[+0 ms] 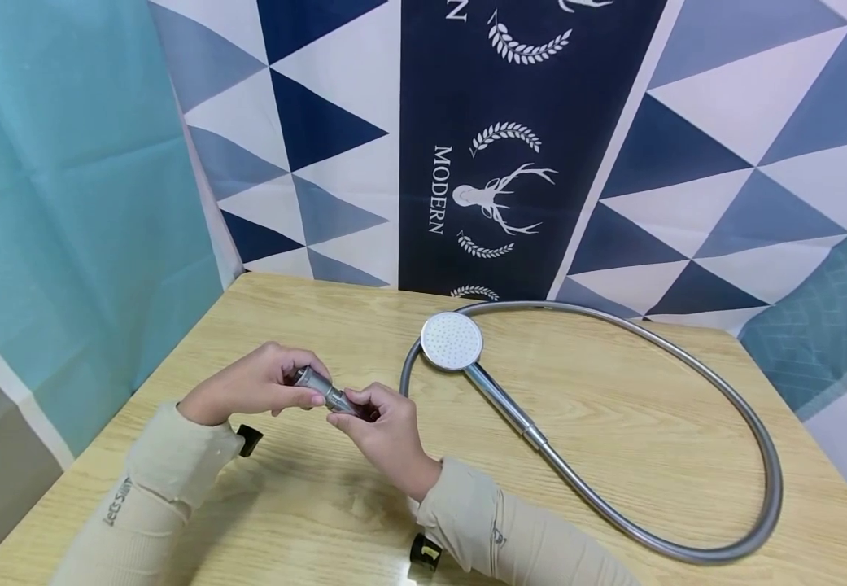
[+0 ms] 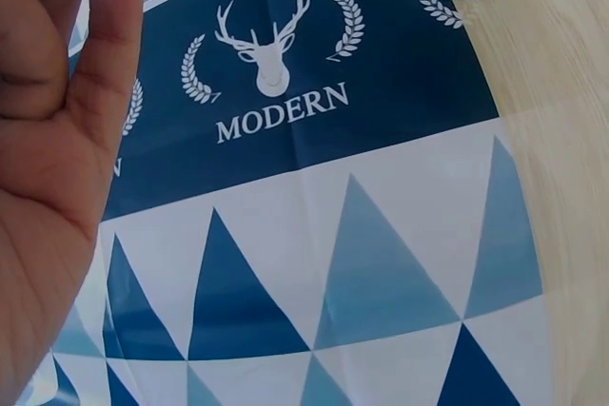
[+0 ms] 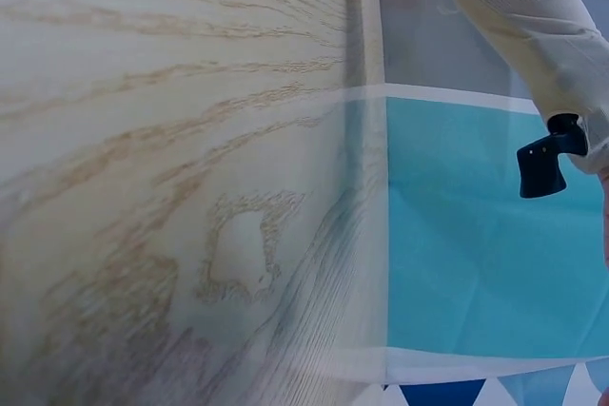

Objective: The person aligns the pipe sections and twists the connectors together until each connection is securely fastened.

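Note:
Both hands meet on a small grey metal cylinder (image 1: 315,382) in front of the body, held tilted above the table. My left hand (image 1: 265,382) grips its wider, upper-left end between thumb and fingers. The narrower lower-right end is pinched by my right hand (image 1: 386,431), whose fingers partly cover it. What kind of fitting it is I cannot tell. In the left wrist view, the left hand (image 2: 57,159) fills the left side, with a dark round edge at the top corner. The right wrist view shows mostly table and the left sleeve (image 3: 523,26).
A hand shower (image 1: 452,340) with a white spray face lies on the wooden table (image 1: 306,513), right of the hands. Its grey hose (image 1: 756,423) loops widely over the table's right side. Patterned cloth (image 1: 496,195) hangs behind, and teal cloth (image 1: 86,187) hangs at the left.

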Tool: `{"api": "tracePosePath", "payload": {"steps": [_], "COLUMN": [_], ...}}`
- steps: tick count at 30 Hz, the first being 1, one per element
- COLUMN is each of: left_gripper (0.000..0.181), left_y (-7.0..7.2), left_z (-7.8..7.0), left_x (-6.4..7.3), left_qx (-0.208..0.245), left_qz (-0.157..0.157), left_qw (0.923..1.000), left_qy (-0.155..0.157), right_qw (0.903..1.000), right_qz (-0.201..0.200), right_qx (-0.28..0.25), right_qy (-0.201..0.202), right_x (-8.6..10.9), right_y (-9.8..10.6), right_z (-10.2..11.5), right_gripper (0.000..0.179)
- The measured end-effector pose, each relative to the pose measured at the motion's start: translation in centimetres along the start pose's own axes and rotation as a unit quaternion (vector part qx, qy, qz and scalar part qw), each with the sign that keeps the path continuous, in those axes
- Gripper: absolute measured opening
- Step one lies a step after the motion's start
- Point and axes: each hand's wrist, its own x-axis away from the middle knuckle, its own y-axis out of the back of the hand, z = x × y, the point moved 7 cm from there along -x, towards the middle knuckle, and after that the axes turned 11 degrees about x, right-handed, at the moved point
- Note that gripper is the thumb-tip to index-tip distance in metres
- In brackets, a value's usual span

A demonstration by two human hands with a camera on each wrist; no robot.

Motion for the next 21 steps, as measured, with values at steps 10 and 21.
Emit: {"api": "tracePosePath", "payload": {"steps": [10,21], "left_gripper": [0.007,0.006], "left_y": [-0.20,-0.39], "left_z": [0.14,-0.20], "left_x": [-0.15,-0.33], "left_qx": [0.002,0.001], "left_qz": [0.001,0.009], "left_qw": [1.0000,0.9999], "left_qy": [0.009,-0.013], "right_qw": [0.9989,0.9959], "right_qz": [0.039,0.075], "right_qx": [0.024,0.050], "right_qy": [-0.012,0.013], "right_x": [-0.02,-0.16], "right_y": [0.06,-0.04], "right_z": [-0.10,0.29], "right_gripper": [0.020,0.015]}}
